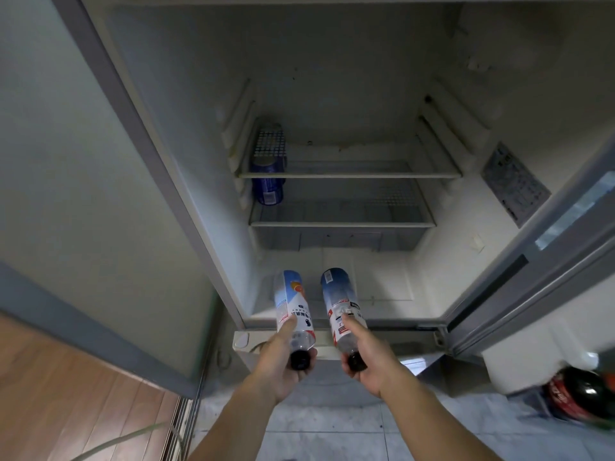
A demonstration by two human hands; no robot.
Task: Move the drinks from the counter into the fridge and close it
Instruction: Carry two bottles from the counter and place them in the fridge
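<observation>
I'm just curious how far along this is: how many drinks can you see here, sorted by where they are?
Held in the hands: 2, the light-label bottle in the left hand and the dark-blue-label bottle in the right hand.
Inside the fridge: 1, a blue bottle on a shelf.
Total: 3

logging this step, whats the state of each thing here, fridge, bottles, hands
fridge: open, door swung to the right
upper shelf: holds one blue bottle at its left end
lower shelf: bare as far as visible
light-label bottle: capped, held base-first toward the fridge
dark-blue-label bottle: capped, held base-first toward the fridge
left hand: grips the light-label bottle near its neck
right hand: grips the dark-blue-label bottle near its neck
</observation>
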